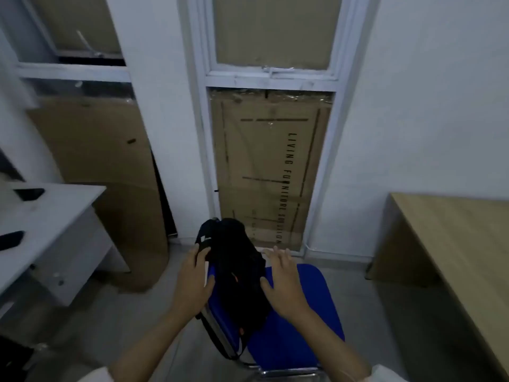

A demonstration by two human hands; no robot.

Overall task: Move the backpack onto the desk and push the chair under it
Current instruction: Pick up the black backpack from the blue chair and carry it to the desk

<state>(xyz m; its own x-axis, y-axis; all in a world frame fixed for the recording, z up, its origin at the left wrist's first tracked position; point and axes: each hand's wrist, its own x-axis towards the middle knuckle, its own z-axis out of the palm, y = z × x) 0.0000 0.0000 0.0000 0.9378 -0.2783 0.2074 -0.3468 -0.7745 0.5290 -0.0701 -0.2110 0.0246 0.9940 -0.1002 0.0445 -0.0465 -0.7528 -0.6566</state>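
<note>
A black backpack (234,271) stands on the left half of a blue chair seat (300,321) in the lower middle of the view. My left hand (194,279) rests against the backpack's left side, fingers touching a strap near its top. My right hand (283,282) hovers beside the backpack's right side with fingers spread and holds nothing. A wooden desk (454,244) fills the right edge. A grey desk (49,224) stands at the left.
Dark items (29,193) lie on the grey desk. Large cardboard sheets (110,175) lean on the wall behind it and cover the window (270,172) ahead. Grey floor (385,312) shows between chair and wooden desk.
</note>
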